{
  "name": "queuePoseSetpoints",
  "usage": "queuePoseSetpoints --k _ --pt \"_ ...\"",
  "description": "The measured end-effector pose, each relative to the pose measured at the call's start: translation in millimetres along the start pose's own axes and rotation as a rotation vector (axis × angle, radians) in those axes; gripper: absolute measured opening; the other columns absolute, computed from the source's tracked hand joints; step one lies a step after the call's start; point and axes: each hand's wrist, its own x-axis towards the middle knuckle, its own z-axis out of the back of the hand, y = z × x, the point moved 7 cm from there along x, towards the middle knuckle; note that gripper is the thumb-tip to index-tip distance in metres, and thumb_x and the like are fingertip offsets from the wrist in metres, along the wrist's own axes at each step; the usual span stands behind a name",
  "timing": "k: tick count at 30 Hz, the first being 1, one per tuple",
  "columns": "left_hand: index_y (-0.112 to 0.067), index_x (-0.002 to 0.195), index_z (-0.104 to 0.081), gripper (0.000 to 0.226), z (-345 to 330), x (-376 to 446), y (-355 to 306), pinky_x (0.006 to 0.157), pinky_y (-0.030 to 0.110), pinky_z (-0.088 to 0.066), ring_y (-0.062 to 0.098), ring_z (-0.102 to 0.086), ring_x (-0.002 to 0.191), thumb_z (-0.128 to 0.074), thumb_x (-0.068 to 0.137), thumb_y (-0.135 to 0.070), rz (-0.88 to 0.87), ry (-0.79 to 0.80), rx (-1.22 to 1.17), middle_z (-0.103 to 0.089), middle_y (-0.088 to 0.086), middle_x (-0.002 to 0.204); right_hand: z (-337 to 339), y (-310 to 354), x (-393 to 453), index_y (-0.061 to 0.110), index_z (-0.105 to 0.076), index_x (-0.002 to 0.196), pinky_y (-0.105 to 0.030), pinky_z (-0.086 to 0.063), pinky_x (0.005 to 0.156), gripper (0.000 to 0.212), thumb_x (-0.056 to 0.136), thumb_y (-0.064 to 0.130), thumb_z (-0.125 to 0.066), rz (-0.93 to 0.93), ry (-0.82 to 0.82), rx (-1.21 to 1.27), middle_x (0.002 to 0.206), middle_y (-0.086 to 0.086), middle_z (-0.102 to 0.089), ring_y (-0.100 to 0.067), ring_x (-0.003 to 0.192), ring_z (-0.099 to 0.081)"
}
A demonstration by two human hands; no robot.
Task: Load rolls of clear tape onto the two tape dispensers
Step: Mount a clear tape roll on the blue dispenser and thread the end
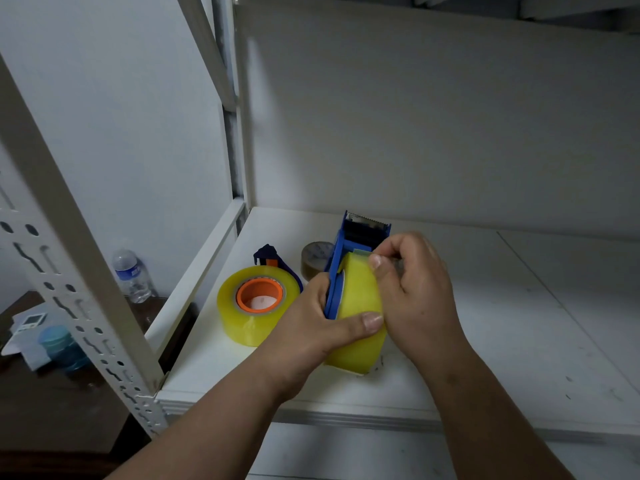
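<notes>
A blue tape dispenser (349, 244) with a serrated blade on top stands on the white shelf (485, 323), and a yellowish clear tape roll (360, 299) sits in it. My left hand (322, 323) grips the dispenser and roll from the left, thumb across the roll. My right hand (415, 289) pinches the tape's loose end at the roll's top. A second clear tape roll (258, 303) with an orange core lies flat to the left, on a dark blue second dispenser (273, 261) that is mostly hidden behind it.
A brown tape roll (315, 258) lies behind the dispensers. The shelf's perforated metal upright (86, 306) stands at the left. Beyond it, on a dark table, are a water bottle (133, 275), a blue-capped container (60, 344) and papers. White wall panels back the shelf.
</notes>
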Motion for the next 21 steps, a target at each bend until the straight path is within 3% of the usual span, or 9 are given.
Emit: queuePoseSetpoints --k 2,6,10,16,21 --pt "-0.015 0.119 -0.058 0.067 1 -3 -1 0.079 0.034 -0.058 0.023 -0.07 0.096 -0.084 0.059 -0.03 -0.02 -0.01 0.049 -0.072 0.012 0.108 1 -5 -1 0.026 -0.048 0.083 -0.043 -0.046 0.079 0.008 0.089 0.022 -0.051 -0.064 -0.017 0.023 0.081 0.017 -0.052 -0.012 0.08 -0.053" --pt "-0.01 0.113 -0.059 0.064 -1 -7 -6 0.078 0.04 -0.059 0.025 -0.067 0.086 -0.085 0.058 -0.031 -0.059 -0.024 0.103 -0.07 0.017 0.1 4 -16 -1 0.026 -0.049 0.084 -0.025 -0.041 0.068 0.014 0.093 0.017 -0.056 -0.201 -0.078 0.089 0.082 0.01 -0.056 -0.012 0.078 -0.055" --pt "-0.01 0.114 -0.061 0.067 1 -10 -5 0.082 0.047 -0.06 0.039 -0.068 0.097 -0.084 0.057 -0.036 -0.073 -0.106 0.079 -0.07 0.021 0.105 5 -18 -3 0.027 -0.048 0.082 -0.024 -0.041 0.068 0.018 0.093 0.016 -0.056 -0.258 -0.136 0.11 0.082 0.009 -0.056 -0.014 0.078 -0.055" --pt "-0.019 0.114 -0.062 0.062 2 -13 -2 0.077 0.029 -0.057 0.021 -0.07 0.091 -0.08 0.058 -0.036 -0.027 -0.077 0.035 -0.072 0.01 0.105 5 -23 -4 0.021 -0.05 0.085 -0.01 -0.035 0.061 0.012 0.094 0.016 -0.056 -0.323 -0.162 0.103 0.077 0.013 -0.053 -0.003 0.071 -0.051" --pt "-0.01 0.105 -0.064 0.062 8 -15 -6 0.074 0.036 -0.061 0.032 -0.07 0.085 -0.085 0.054 -0.038 -0.059 -0.177 0.097 -0.072 0.016 0.096 3 -30 -7 0.018 -0.051 0.085 -0.015 -0.038 0.059 0.009 0.093 0.016 -0.055 -0.387 -0.156 0.105 0.076 0.007 -0.057 -0.009 0.069 -0.054"
